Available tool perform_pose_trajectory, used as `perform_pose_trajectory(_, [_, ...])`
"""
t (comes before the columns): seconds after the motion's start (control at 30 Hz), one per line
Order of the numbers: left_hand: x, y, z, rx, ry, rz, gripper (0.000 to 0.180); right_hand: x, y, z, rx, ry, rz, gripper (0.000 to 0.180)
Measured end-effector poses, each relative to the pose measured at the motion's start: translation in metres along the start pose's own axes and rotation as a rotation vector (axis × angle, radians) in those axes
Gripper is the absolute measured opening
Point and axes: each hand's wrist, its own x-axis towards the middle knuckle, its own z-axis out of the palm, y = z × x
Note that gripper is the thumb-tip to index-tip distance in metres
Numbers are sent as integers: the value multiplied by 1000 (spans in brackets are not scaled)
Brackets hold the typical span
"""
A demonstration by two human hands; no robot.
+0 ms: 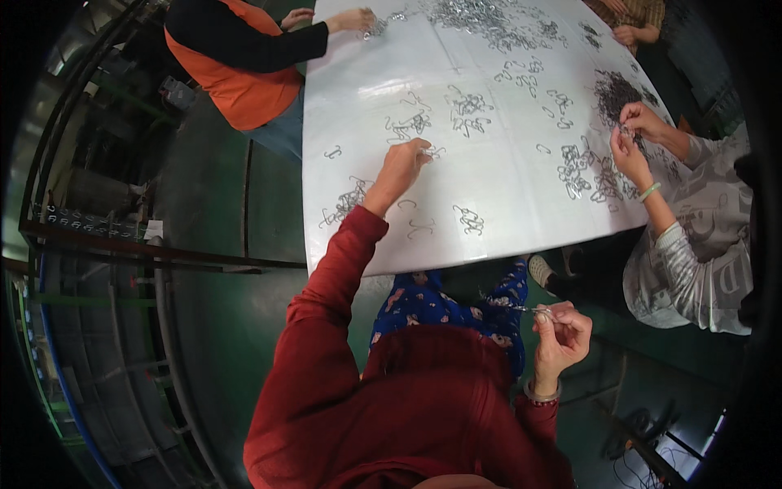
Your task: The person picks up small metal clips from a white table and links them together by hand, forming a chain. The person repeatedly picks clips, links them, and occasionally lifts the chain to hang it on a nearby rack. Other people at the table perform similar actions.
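Note:
My left hand [401, 173] reaches over the white-covered table [366, 114], its fingers pinched at a small S-shaped wire hook [436, 152]. Just beyond it lies a loose cluster of wire hooks [410, 124]. Close to my left wrist is another pile of hooks [349, 204], and a few single ones lie to its right. My right hand [562, 338] is held off the table, above my lap on the right. Its thumb and fingers are closed on a thin strand of linked wire hooks [517, 307] that sticks out to the left.
A co-worker in an orange vest [236, 61] stands at the far left, hands over hooks. Another person's hands [635, 147] work at the right edge, near a dark heap [617, 99]. A big pile of hooks [489, 20] covers the far end. A metal rack [98, 232] stands left.

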Motion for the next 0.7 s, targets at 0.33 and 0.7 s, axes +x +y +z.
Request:
perform_pose_trajectory(0.33, [-37,3,-109,365,-169,25,13,-8,4,0,-18,1,-35,31])
perform_pose_trajectory(0.7, [-100,-48,-134,570,-447,-455,16,-10,7,-2,-32,-72,-32,28])
